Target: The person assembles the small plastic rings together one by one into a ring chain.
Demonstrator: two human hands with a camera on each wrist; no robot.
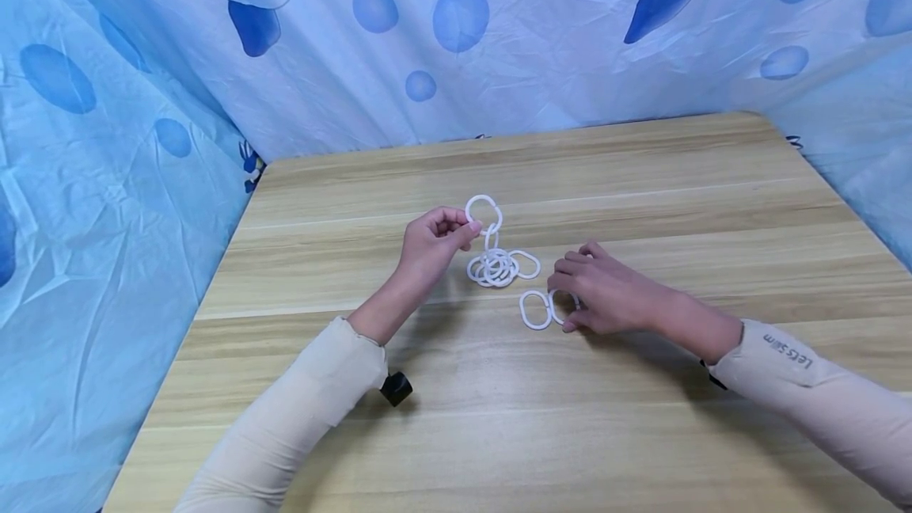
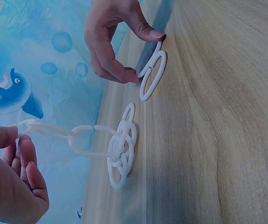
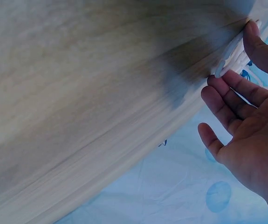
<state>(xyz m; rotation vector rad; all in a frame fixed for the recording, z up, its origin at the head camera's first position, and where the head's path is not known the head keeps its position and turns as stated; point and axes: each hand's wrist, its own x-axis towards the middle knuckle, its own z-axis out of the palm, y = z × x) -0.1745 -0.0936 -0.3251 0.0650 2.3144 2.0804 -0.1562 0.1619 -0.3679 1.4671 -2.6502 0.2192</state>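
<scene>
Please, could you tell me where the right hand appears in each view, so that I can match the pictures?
Head: the right hand is right of centre.
Left wrist: the right hand is at the top, left of centre.
Right wrist: the right hand is at the right edge.
Shared landmark: the wooden table.

A wood-grain table (image 1: 499, 434) spreads from the centre to six o'clock. Blue sheeting (image 1: 556, 62), printed with ovals (image 1: 461, 18), hangs at twelve and nine. Between nine and ten, a small dark-blue figure (image 1: 250, 165) looks like a print, though it is tiny.
</scene>
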